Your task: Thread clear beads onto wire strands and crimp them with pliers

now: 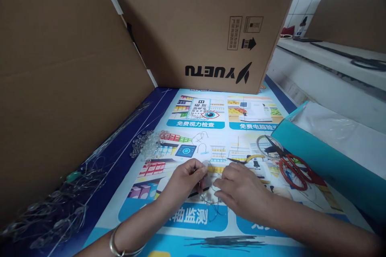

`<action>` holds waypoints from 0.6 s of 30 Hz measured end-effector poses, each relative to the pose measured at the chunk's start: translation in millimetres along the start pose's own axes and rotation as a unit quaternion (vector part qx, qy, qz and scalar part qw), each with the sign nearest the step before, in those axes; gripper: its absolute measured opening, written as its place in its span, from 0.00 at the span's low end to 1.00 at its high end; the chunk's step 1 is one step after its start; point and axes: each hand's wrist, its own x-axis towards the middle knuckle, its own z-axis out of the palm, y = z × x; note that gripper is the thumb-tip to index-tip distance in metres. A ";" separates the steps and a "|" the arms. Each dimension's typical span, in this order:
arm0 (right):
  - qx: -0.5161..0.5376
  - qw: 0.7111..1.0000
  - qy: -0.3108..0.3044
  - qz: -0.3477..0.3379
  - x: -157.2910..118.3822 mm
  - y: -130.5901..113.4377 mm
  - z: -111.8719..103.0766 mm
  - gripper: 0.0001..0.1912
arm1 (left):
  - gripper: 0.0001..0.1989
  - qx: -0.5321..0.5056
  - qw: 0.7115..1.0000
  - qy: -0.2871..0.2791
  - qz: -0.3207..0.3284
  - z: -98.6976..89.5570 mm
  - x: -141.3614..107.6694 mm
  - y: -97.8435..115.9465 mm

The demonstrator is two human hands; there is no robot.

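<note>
My left hand, with a metal bangle on the wrist, pinches a thin strand between thumb and fingertips. Small clear beads hang on this beaded strand, which loops below the fingertips over the printed sheet. Close to its right side is my right hand, fingers curled and thumb drawn in toward them. What lies between those fingertips is too small to make out. Just beyond the right hand lie pliers with yellow handles. A pile of clear beads sits to the left, some of them pinkish.
Red-handled scissors lie at the right over a roll of tape, beside a teal box. Dark cut wires lie in front. Tangled beaded strands line the left edge. Cardboard walls stand behind and left.
</note>
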 end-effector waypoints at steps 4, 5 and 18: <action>-0.022 0.998 -0.047 0.020 -1.8 -6.4 4.9 0.11 | 0.11 0.007 1.000 -0.002 -0.009 0.1 -1.6 2.0; -0.014 0.998 -0.052 0.024 -1.3 -6.4 5.6 0.11 | 0.10 0.008 1.000 -0.004 -0.010 0.2 -2.0 2.5; 0.055 0.997 -0.016 0.053 0.2 -3.2 15.6 0.07 | 0.11 0.001 1.000 -0.013 -0.008 -0.3 -3.7 4.0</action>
